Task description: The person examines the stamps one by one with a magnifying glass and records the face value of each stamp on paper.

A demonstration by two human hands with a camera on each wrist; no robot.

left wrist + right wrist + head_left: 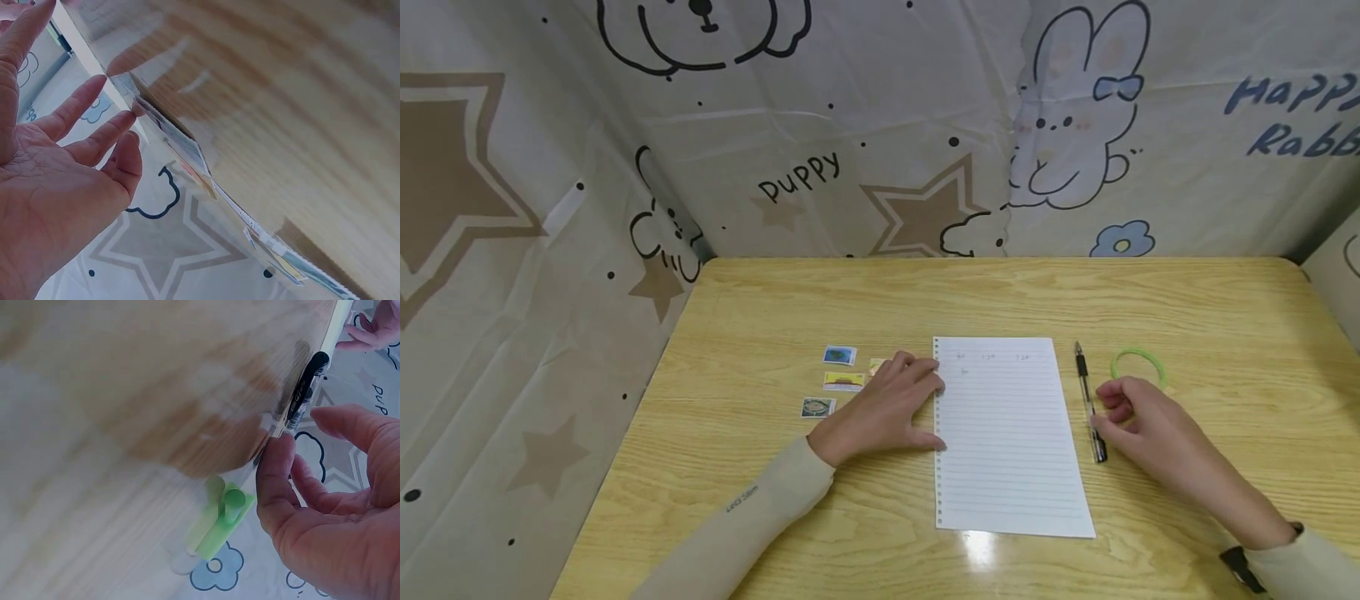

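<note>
A lined sheet of paper (1011, 450) with punched holes down its left side lies on the table, faint handwriting near its top. My left hand (887, 408) has its fingers spread, with fingertips and thumb at the paper's left edge. Beyond the sheet's right edge lies a black pen (1084, 383) with a clear barrel. My right hand (1138, 421) is beside the pen, fingers loosely bent. In the right wrist view, the pen (306, 387) lies on the table past the thumb and forefinger, which stand apart. Behind that hand, a green ring-shaped thing (1138, 352) is partly hidden.
Several small printed stamps lie left of the paper, among them a blue one (839, 356), a yellow one (844, 382) and a dark green one (817, 407). Another stamp (877, 366) is partly covered by the left hand. A patterned cloth (820, 108) hangs behind the wooden table (820, 300).
</note>
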